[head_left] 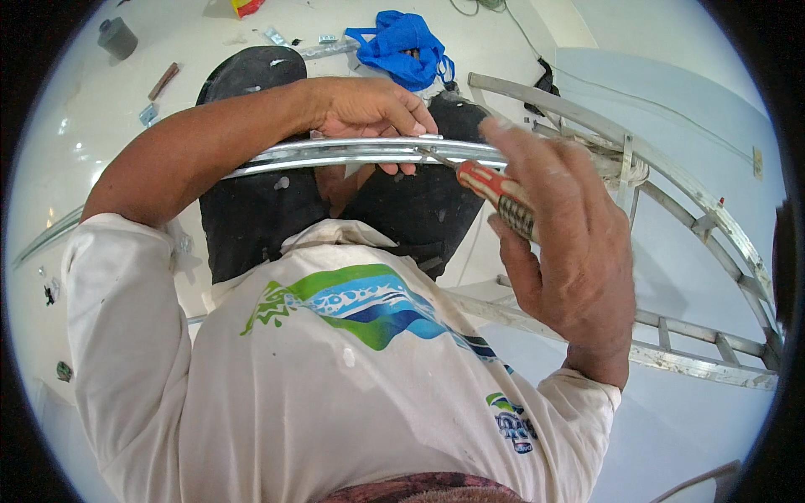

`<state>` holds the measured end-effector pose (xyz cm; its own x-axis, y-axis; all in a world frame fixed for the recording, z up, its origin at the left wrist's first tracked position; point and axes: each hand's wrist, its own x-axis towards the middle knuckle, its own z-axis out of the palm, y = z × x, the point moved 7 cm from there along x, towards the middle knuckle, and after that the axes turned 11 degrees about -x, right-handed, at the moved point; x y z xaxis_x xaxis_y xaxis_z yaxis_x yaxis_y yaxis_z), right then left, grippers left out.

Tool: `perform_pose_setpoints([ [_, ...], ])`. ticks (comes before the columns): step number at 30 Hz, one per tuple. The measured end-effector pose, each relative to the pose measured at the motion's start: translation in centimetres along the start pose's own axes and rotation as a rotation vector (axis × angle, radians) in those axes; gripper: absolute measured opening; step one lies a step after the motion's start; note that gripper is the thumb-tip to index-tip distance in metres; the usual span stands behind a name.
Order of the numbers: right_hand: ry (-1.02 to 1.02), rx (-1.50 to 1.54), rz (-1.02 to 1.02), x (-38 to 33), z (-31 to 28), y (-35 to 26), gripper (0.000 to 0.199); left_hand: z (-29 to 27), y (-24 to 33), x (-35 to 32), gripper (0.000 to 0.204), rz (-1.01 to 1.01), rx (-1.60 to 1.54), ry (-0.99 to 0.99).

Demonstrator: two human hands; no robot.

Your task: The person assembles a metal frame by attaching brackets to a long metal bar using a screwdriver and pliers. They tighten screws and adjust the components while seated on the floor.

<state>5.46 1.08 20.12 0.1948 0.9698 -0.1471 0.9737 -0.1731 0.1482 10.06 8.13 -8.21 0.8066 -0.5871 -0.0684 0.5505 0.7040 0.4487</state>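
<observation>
My left hand [369, 107] wraps around a long, shiny metal rail [335, 151] that lies crosswise over my thighs. Some of its fingertips show below the rail's lower edge. In my right hand [562, 226] is a screwdriver [495, 191] with a red, clear and dark handle. Its shaft points left, and the tip meets the rail close to my left fingers, at what looks like a small screw. The right fingers are slightly blurred and sit loosely around the handle's end.
An aluminium ladder [671, 172] lies along the right side. Ahead on the floor are a blue cloth bag [407, 46], a grey cylinder [117, 38], a brownish stick [163, 81] and small metal pieces. The rail's far end reaches out at left.
</observation>
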Motion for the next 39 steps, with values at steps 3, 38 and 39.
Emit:
perform_pose_setpoints([
  [3,-0.024,-0.104,0.068,-0.8,0.4,0.4,0.074,0.2,0.0,-0.1,0.045,-0.009,-0.006,0.014],
  [38,0.581,1.404,0.824,-16.0,19.9,2.5,0.031,17.2,7.8,-1.4,0.032,0.443,1.221,0.514],
  [39,0.542,1.474,0.844,-16.8,21.3,2.9,0.030,17.8,7.6,-1.2,0.032,0.527,1.287,0.519],
])
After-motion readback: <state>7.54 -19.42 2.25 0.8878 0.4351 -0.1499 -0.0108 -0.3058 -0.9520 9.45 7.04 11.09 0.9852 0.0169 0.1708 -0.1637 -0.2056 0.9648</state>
